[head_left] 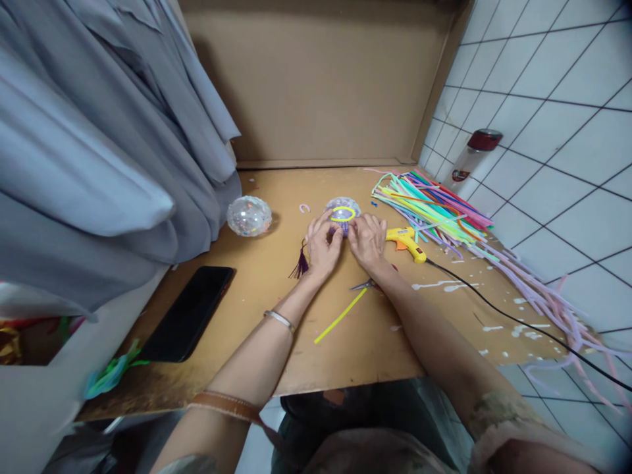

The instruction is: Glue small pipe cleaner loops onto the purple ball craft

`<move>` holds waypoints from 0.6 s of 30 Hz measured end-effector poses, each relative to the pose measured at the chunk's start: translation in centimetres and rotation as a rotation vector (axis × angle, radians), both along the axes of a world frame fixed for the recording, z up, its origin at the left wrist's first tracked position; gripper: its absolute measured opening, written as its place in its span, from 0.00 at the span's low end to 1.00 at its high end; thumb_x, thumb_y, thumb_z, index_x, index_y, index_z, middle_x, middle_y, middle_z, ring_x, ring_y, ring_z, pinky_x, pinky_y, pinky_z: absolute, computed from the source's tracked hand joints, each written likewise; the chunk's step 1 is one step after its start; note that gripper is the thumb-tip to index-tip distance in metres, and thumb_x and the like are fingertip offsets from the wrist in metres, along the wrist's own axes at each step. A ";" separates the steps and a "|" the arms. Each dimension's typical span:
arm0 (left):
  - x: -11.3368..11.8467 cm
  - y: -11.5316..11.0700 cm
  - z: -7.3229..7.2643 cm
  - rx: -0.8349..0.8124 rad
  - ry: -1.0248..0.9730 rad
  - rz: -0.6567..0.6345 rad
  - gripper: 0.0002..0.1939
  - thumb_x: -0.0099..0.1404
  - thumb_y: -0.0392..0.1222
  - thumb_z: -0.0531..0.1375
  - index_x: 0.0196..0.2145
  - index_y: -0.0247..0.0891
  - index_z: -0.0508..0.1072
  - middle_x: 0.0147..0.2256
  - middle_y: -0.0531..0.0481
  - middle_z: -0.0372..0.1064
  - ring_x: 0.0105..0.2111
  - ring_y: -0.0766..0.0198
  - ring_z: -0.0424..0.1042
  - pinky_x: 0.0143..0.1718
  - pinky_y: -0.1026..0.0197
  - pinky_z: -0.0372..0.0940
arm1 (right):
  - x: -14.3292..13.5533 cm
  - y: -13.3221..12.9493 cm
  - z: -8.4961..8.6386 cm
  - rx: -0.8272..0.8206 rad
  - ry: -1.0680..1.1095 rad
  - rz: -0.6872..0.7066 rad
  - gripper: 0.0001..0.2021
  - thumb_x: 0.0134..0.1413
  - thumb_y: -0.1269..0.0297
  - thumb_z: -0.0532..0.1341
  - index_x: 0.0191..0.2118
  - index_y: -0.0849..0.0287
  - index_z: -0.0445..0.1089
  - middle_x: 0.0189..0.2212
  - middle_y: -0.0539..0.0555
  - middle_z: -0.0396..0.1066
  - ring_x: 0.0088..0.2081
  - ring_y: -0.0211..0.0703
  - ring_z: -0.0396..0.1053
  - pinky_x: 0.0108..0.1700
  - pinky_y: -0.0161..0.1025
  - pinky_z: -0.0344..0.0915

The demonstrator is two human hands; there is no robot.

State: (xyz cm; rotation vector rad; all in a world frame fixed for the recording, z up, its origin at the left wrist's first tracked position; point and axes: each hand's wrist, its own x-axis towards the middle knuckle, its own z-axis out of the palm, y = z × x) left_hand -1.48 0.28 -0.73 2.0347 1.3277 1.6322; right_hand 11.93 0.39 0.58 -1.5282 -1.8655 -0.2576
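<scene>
My left hand (323, 247) and my right hand (368, 242) meet on a clear, bumpy plastic ball (340, 201), their fingers curled around its near side. A yellow pipe-cleaner ring (344, 209) lies on the ball. A purple piece (342, 226) shows between my hands; its exact form is partly hidden. A dark purple tassel (300, 263) hangs out by my left hand onto the table. Under my right wrist lie scissors (364, 285), mostly covered, with a yellow pipe cleaner (340, 316) at their blades. The yellow hot glue gun (407, 242) rests beside my right hand.
A second clear ball (249, 216) stands at left on the wooden table (276, 289), with a black phone (190, 315) nearer me. Colourful pipe cleaners (434, 204) pile up at right. A black cable (494, 304) crosses the right side. A grey curtain (123, 164) hangs at left.
</scene>
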 end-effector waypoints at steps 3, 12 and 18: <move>0.0 -0.2 0.0 -0.009 -0.002 -0.007 0.08 0.70 0.45 0.57 0.34 0.42 0.72 0.58 0.44 0.71 0.62 0.51 0.65 0.64 0.43 0.57 | 0.0 0.2 -0.2 0.000 -0.008 -0.011 0.12 0.67 0.64 0.51 0.39 0.57 0.71 0.39 0.59 0.73 0.43 0.52 0.65 0.47 0.47 0.54; 0.1 0.1 -0.3 -0.009 -0.005 0.014 0.08 0.69 0.45 0.57 0.34 0.42 0.72 0.58 0.45 0.71 0.61 0.52 0.65 0.64 0.42 0.58 | -0.2 0.4 -0.4 -0.026 0.012 -0.013 0.12 0.67 0.64 0.50 0.39 0.58 0.70 0.39 0.60 0.73 0.44 0.53 0.66 0.47 0.46 0.53; 0.0 0.1 -0.3 -0.011 -0.005 0.012 0.08 0.69 0.44 0.57 0.33 0.42 0.72 0.58 0.44 0.71 0.61 0.51 0.65 0.63 0.42 0.58 | -0.2 0.2 -0.3 -0.005 0.027 -0.008 0.11 0.67 0.65 0.52 0.38 0.57 0.71 0.38 0.58 0.74 0.43 0.51 0.66 0.46 0.45 0.52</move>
